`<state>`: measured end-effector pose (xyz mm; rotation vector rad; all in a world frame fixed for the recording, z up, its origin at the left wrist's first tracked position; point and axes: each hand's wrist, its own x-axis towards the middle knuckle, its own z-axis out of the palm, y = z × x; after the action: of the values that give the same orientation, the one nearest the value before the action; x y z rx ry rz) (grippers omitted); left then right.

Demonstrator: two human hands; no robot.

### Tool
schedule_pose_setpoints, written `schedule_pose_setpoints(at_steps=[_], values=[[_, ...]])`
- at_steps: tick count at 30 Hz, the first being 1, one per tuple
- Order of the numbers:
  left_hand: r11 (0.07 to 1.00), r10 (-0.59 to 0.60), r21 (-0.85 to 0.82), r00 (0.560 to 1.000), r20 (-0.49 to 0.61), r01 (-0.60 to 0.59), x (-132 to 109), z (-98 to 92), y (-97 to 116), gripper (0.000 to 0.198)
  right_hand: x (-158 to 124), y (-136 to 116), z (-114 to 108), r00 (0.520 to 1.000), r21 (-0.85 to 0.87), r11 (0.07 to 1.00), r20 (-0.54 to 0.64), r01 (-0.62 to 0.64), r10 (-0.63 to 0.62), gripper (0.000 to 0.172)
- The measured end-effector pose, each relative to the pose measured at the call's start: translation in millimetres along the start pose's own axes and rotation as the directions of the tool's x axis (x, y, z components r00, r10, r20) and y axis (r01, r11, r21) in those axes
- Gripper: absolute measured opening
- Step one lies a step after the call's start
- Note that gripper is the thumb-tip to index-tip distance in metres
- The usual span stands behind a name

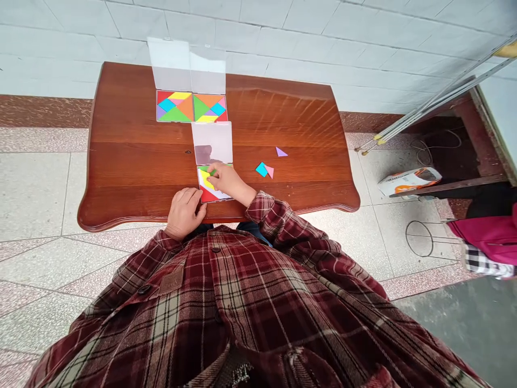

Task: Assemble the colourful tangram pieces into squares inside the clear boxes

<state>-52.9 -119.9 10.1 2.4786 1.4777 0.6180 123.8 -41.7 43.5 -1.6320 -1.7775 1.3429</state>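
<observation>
My right hand (228,180) is over a small tangram tray (214,191), its fingertips pinching a green tangram piece (205,169) beside a yellow piece (207,181). My left hand (183,214) lies curled at the table's near edge, touching the tray's lower left corner. Its transparent lid (212,143) lies open beyond it. To the right lie a lilac triangle (281,152), a cyan piece (262,169) and a pink triangle (269,171). Farther back, a case (191,106) shows two full multicoloured tangram squares.
The pieces lie on a dark polished wooden table (283,118), with a tiled wall (323,32) behind it. On the floor to the right are an orange-and-white box (409,180), a wire ring stand (420,240) and a magenta cloth (487,231).
</observation>
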Motion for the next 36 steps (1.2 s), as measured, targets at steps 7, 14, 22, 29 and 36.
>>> schedule_pose_setpoints(at_steps=[7, 14, 22, 29, 36], values=[[1.0, -0.011, -0.023, 1.0, 0.011, 0.011, -1, -0.5, 3, 0.041, 9, -4, 6, 0.995, -0.293, 0.955, -0.066, 0.051, -0.074, 0.017], [1.0, -0.01, -0.018, 1.0, 0.022, 0.01, -1, -0.8, 4, 0.039, 11, -2, 10, 0.985, -0.557, 0.824, -0.054, 0.105, -0.162, 0.019], [1.0, 0.002, -0.016, 1.0, 0.008, -0.002, -1, -0.9, 4, 0.041, 1, -11, 3, 0.987, -0.588, 0.798, 0.004, 0.13, -0.159, 0.026], [1.0, -0.002, 0.019, 1.0, 0.0, 0.002, -1, -1.3, 4, 0.038, 0, -15, 5, 0.988, -0.578, 0.805, 0.025, 0.137, -0.15, 0.028], [1.0, 0.006, 0.017, 1.0, -0.002, -0.006, -1, -2.4, 3, 0.038, -11, 9, -39, 0.973, -0.448, 0.89, -0.154, 0.085, -0.17, 0.021]])
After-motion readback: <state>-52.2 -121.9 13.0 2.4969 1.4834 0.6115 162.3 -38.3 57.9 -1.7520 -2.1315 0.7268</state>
